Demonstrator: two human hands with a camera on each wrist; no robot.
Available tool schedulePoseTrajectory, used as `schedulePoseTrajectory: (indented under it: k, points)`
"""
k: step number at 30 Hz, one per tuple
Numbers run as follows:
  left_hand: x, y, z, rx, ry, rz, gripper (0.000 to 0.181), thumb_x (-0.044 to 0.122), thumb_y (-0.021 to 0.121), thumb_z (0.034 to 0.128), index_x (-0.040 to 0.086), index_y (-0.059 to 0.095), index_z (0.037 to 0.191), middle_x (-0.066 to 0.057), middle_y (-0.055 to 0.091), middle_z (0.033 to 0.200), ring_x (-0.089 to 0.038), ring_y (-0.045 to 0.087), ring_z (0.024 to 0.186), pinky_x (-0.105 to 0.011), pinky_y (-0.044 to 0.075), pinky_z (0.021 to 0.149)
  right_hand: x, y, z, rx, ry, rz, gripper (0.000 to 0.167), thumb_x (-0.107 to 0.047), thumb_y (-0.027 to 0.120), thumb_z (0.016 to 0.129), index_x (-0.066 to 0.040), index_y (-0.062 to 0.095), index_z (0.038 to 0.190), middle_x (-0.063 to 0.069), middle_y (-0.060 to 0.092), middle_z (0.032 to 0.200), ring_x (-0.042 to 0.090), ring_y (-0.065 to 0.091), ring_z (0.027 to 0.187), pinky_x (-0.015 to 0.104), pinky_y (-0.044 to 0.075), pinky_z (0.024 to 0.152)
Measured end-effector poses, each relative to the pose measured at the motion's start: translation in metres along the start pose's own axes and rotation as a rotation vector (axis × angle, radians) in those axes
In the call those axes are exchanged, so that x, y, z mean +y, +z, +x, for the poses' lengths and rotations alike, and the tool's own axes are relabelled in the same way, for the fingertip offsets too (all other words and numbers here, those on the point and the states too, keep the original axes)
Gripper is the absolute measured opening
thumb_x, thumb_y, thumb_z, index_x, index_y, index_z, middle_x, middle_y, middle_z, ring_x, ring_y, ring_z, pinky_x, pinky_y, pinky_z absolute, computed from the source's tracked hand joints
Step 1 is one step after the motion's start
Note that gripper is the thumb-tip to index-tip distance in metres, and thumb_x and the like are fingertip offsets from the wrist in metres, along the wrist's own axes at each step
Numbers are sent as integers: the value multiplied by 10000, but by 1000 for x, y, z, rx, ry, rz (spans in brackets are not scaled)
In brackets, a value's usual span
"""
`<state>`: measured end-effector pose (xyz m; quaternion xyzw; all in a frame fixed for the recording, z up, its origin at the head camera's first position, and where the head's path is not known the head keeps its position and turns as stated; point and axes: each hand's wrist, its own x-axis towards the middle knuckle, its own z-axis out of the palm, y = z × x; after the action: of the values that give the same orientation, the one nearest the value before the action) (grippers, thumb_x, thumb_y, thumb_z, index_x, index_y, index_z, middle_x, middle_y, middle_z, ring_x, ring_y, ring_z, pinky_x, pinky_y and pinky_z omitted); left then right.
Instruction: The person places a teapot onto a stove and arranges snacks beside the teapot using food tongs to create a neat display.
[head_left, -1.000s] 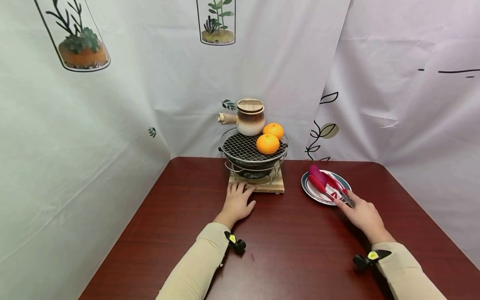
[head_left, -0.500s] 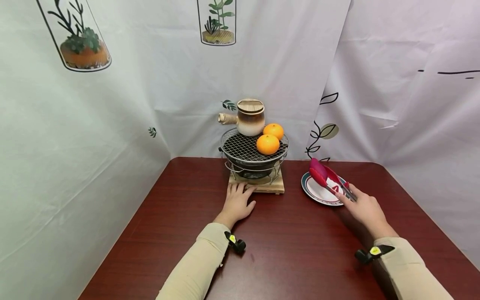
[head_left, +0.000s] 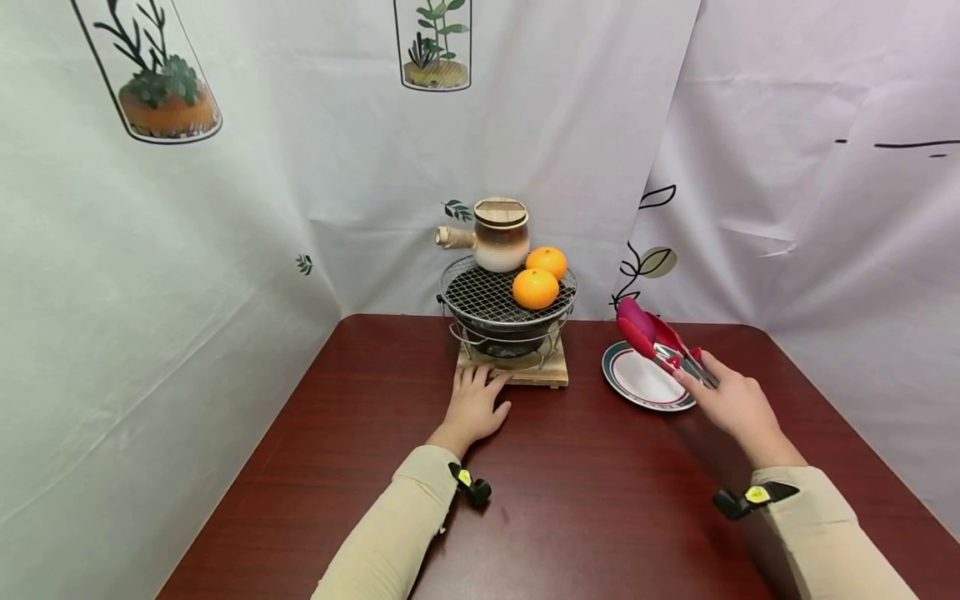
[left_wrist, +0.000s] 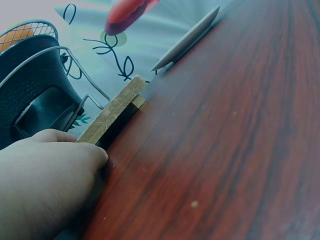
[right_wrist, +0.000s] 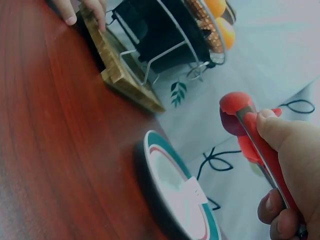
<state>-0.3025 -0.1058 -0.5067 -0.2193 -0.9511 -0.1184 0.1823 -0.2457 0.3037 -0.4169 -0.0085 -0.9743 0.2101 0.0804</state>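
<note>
My right hand (head_left: 741, 410) grips a pair of red-tipped metal tongs (head_left: 636, 337) by the handles. Between their heads is a purple oblong thing (head_left: 637, 317), probably a sweet potato, held above the plate (head_left: 643, 382). In the right wrist view, the tongs' red head partly covers the purple thing (right_wrist: 231, 124). My left hand (head_left: 472, 411) rests its outstretched fingers on the front edge of a wooden board (head_left: 551, 372). On that board stands a black grill (head_left: 501, 329) with a wire mesh top.
A clay pot (head_left: 501, 243) with a wooden lid and side handle sits on the mesh, beside two oranges (head_left: 536, 288). The plate lies on the dark red table (head_left: 570, 483), right of the board. Fabric walls (head_left: 375, 167) rise behind and at the sides.
The right hand has lifted the tongs and the purple thing up off the plate. More of the plate's middle shows now. The left hand stays where it was.
</note>
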Motion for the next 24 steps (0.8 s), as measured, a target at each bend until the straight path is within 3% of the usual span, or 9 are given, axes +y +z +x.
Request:
schedulePoseTrajectory:
  k: [16, 24]
  points:
    - [0, 0, 0, 7, 2, -16, 500, 341, 670, 939, 247, 582, 1423, -126, 478, 1415, -387, 347, 1364, -619, 191, 1153, -28, -22, -5, 84, -75, -2, 887, -678, 470, 962, -60, 311, 1578, 398, 463, 1391, 594, 485, 1166, 703, 434, 882]
    - [1, 0, -1, 10, 3, -18, 496, 327, 675, 938, 239, 585, 1418, -131, 481, 1410, -388, 353, 1358, -619, 194, 1152, -41, -32, -4, 101, -99, -2, 870, -668, 485, 961, -76, 327, 1577, 387, 509, 1350, 561, 527, 1103, 618, 472, 801]
